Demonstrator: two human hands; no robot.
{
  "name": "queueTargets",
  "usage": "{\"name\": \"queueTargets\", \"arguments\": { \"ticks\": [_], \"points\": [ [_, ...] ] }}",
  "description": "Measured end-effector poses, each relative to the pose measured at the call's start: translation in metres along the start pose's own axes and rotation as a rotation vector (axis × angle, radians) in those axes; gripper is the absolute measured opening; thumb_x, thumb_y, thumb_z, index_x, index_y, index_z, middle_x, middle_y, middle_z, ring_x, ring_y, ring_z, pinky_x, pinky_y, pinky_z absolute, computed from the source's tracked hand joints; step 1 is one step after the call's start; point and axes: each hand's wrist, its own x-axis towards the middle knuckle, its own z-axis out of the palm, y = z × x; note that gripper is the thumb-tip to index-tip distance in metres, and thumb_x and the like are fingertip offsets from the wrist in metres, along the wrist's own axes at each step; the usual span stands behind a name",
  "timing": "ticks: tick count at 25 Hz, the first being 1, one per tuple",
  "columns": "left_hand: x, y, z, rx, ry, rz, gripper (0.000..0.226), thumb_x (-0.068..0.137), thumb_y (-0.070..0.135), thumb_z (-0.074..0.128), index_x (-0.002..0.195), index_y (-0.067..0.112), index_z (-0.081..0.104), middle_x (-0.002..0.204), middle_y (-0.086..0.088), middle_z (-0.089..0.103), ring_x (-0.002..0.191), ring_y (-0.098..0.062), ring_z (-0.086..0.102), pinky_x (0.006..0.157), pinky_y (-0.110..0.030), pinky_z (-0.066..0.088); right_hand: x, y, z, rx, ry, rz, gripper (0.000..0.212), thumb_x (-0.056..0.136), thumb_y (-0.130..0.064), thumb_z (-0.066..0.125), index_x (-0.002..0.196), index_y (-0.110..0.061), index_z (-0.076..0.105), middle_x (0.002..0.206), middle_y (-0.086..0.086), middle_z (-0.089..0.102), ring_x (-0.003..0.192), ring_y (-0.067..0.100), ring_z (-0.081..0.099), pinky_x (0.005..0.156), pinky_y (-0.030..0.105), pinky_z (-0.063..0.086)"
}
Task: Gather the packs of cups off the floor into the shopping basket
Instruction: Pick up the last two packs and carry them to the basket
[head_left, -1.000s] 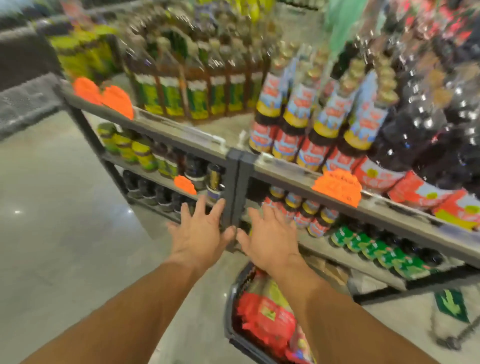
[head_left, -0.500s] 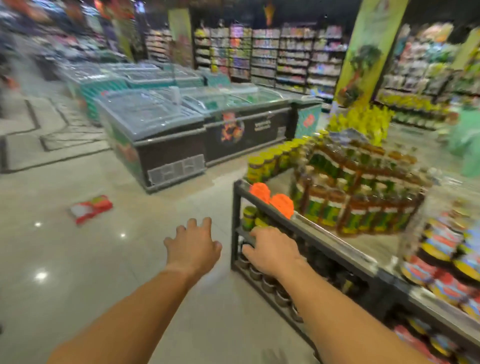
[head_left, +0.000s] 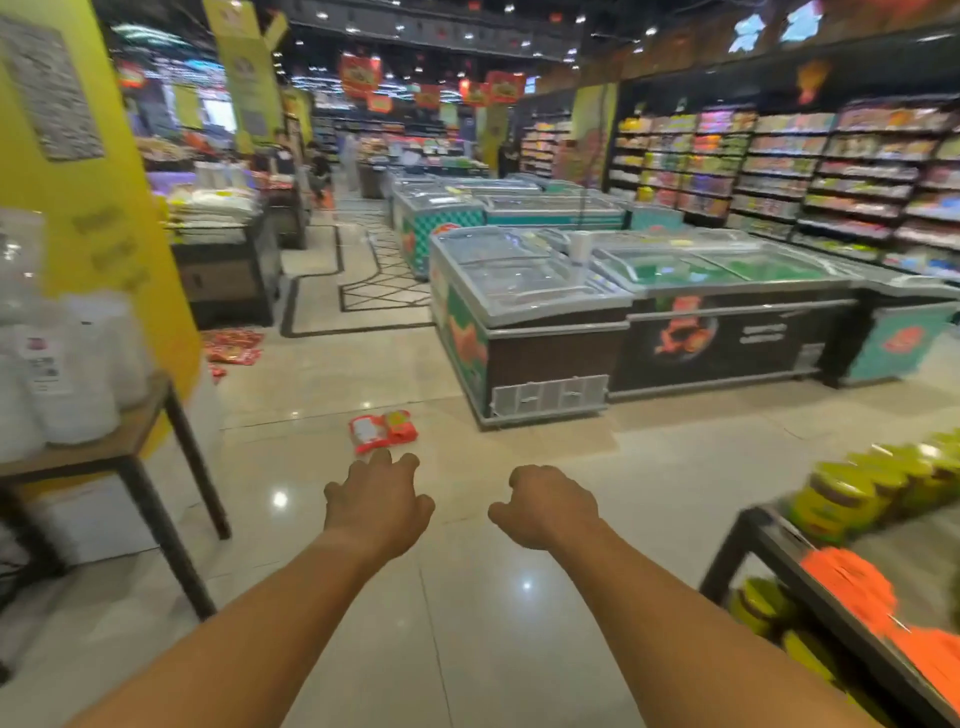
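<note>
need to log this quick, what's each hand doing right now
Left hand: open, fingers loosely spread, holding nothing.
Right hand: fingers loosely curled, holding nothing.

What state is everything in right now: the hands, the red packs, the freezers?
Left hand: empty, fingers loosely spread.
Right hand: empty, fingers loosely curled.
Red pack: lying on the floor ahead, untouched.
More red packs: scattered on the floor by the yellow pillar.
Freezers: glass lids closed.

The floor (head_left: 467, 623) is glossy polished tile, mirroring the ceiling lights. The red pack (head_left: 383, 431) on it looks like shiny plastic film (blurred, so probably). The freezers (head_left: 530, 291) have smooth glass lids; the left surface (head_left: 104, 447) is matt wood on dark metal legs.
</note>
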Motion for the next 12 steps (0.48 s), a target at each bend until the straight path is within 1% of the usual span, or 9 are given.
{"name": "queueTargets", "arguments": {
  "ticks": [1,3,7,9,12],
  "points": [
    [0.028,-0.014,-0.005,0.003,-0.006,-0.034,0.055,0.096,0.044,0.049,0.148,0.029,0.043,0.141,-0.005,0.046,0.125,-0.031,0.048,0.095,-0.046,0.041,0.034,-0.015,-0.005,0.0,-0.019,-0.036,0.051,0.094,-0.047,0.056,0.137,-0.019,0.057,0.136,0.005,0.059,0.117,0.029,0.06,0.089,0.038,0.05],
    [0.082,-0.043,-0.011,0.008,0.0,-0.115,0.055,0.096,0.044,0.049,0.149,0.029,0.042,0.138,-0.005,0.047,0.124,-0.031,0.049,0.095,-0.046,0.042,0.106,-0.046,-0.013,-0.015,-0.039,-0.104,0.057,0.093,-0.049,0.055,0.143,-0.022,0.053,0.142,0.005,0.053,0.124,0.029,0.056,0.094,0.039,0.049],
    [0.18,-0.093,-0.023,0.02,0.014,-0.248,0.054,0.097,0.045,0.049,0.148,0.029,0.041,0.138,-0.005,0.046,0.125,-0.031,0.048,0.096,-0.047,0.044,0.22,-0.107,-0.03,-0.066,-0.044,-0.238,0.065,0.092,-0.052,0.057,0.15,-0.027,0.044,0.143,0.006,0.049,0.128,0.029,0.051,0.1,0.044,0.047],
    [0.231,-0.116,-0.022,0.017,0.017,-0.294,0.055,0.098,0.046,0.05,0.149,0.03,0.039,0.14,-0.005,0.046,0.127,-0.031,0.047,0.096,-0.047,0.044,0.273,-0.137,-0.033,-0.098,-0.083,-0.309,0.069,0.091,-0.055,0.059,0.153,-0.03,0.04,0.147,0.004,0.047,0.131,0.029,0.05,0.103,0.045,0.046],
    [0.317,-0.15,-0.019,0.008,0.016,-0.326,0.056,0.098,0.046,0.05,0.151,0.032,0.038,0.142,-0.005,0.044,0.129,-0.03,0.046,0.097,-0.048,0.043,0.356,-0.18,-0.035,-0.189,-0.089,-0.381,0.067,0.091,-0.056,0.058,0.152,-0.037,0.039,0.143,0.005,0.048,0.13,0.03,0.049,0.103,0.048,0.043]
  ]
}}
